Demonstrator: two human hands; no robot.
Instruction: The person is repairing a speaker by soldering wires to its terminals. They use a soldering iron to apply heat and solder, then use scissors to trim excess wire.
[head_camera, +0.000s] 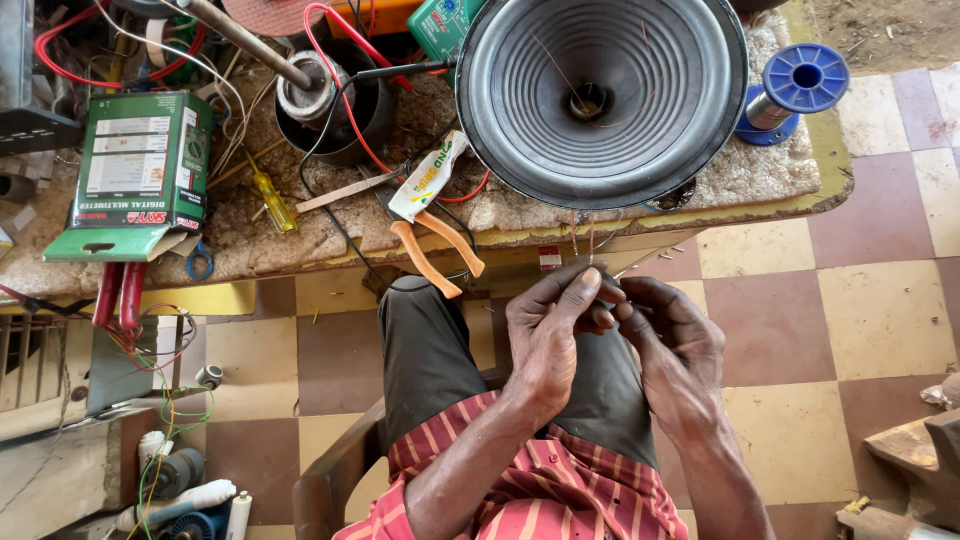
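Both hands meet over the lap, just near of the bench (760, 205) edge. Left hand (548, 335) pinches thin wire leads (583, 238) between thumb and fingertips; right hand (672, 345) is curled in beside it, fingers touching the left's, seems to pinch the same strands, though the exact contact is hidden. The leads run up from the fingers toward the speaker cone (600, 95), which lies face up at the near edge of the bench, centre-right. Wire looks hair-thin, light and springy, likely easy to kink or snap, so grip close to the free ends with fingertips only and pull gently. The cone looks like paper, dents easily; better held by the outer rim. Left of the cone: orange-handled pliers (435, 250), yellow screwdriver (272, 200), green multimeter box (140, 165), black pot (335, 105) with red and black cables. Blue wire spool (795, 90) at far right of the bench. Checkered tile floor (880, 310) below.
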